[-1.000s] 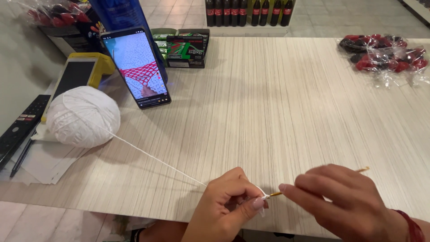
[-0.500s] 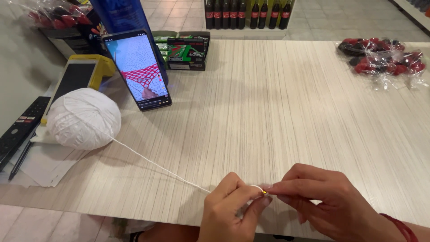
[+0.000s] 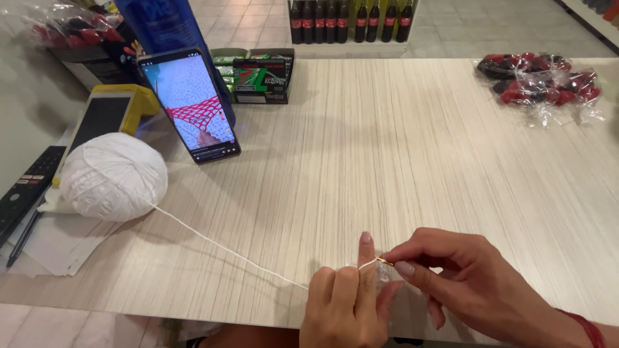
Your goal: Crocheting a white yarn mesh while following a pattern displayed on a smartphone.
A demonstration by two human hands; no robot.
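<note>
The left hand (image 3: 351, 306) pinches a thin white yarn strand (image 3: 219, 245) draped over its raised forefinger; the right hand (image 3: 464, 283) is closed on a slim golden crochet hook (image 3: 384, 261) catching that strand. Only a first loop shows — no fabric yet, I judge. The strand runs back to the round white yarn ball (image 3: 113, 175). Beyond, clear plastic bags (image 3: 548, 87) hold red pieces — kind unclear.

Light wood-grain table (image 3: 400, 142) spans the view; beige tiled floor (image 3: 464, 26) beyond, row of dark bottles (image 3: 351, 20) standing on it.
</note>
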